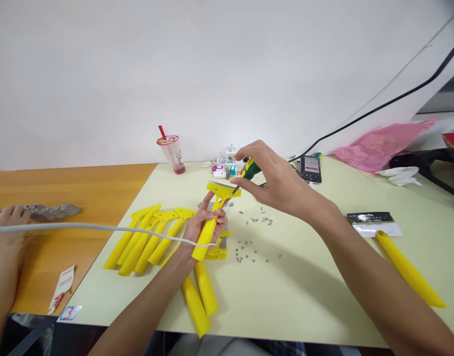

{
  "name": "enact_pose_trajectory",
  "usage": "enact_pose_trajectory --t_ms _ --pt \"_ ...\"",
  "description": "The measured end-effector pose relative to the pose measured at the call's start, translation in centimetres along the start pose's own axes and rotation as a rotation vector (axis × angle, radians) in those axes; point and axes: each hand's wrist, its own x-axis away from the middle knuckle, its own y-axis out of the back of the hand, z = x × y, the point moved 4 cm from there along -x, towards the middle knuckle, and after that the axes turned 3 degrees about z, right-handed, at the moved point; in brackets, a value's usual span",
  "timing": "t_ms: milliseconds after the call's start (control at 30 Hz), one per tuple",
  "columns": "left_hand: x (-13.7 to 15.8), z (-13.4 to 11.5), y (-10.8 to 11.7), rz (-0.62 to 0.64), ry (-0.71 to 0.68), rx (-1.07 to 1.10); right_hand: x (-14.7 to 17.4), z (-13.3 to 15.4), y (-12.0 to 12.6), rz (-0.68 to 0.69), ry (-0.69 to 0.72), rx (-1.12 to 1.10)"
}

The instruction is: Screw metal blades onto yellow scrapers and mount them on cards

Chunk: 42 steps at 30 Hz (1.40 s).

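Observation:
My left hand [208, 222] is wrapped round the handle of a yellow scraper [205, 240], tilted with its wide head up. In my right hand [267, 173] is a screwdriver [251, 169] with a green and yellow handle. Its tip meets the right side of the scraper head, where a screw may sit; that spot is too small to tell. Several yellow scrapers [138, 242] lie side by side left of my left hand. Below it are more yellow handles [197, 304] and partly hidden yellow heads [216, 253]. Small screws and nuts [243, 252] are scattered on the table to the right.
A plastic cup [173, 154] with a red straw stands by the wall. A yellow handle [410, 269] and a black-and-white packet [373, 224] lie right. A white cable [101, 227] crosses in front. Another person's hand [10, 217] rests on the wooden table [97, 198].

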Motion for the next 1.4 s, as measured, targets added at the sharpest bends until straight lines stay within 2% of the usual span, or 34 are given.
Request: enact_pose_trajectory --t_ms 133,333,500,767,900,1100,1300,1400 --pt "0.0 -0.1 0.0 -0.009 0.001 0.016 0.1 0.2 -0.2 0.039 0.052 -0.092" --pt "-0.2 -0.1 0.0 0.010 -0.003 -0.007 -0.1 0.3 -0.2 -0.030 0.002 0.021" --pt "-0.4 -0.4 0.3 -0.020 -0.015 -0.007 0.2 -0.2 -0.7 0.072 0.031 -0.108" --pt "-0.4 -0.6 0.4 0.013 -0.015 -0.011 0.1 -0.5 -0.4 -0.120 0.062 0.004" --pt "-0.4 -0.5 0.3 0.021 -0.017 0.002 0.0 -0.7 -0.4 -0.145 0.011 0.019" --pt "-0.5 -0.5 0.4 0.009 -0.018 -0.036 0.0 -0.9 -1.0 -0.054 -0.041 0.008" --pt "-0.6 -0.6 0.8 0.006 -0.013 -0.054 0.2 -0.4 -0.8 0.136 -0.067 -0.223" --pt "-0.6 -0.8 0.6 0.006 -0.021 -0.019 0.3 -0.4 -0.7 0.134 -0.101 -0.299"
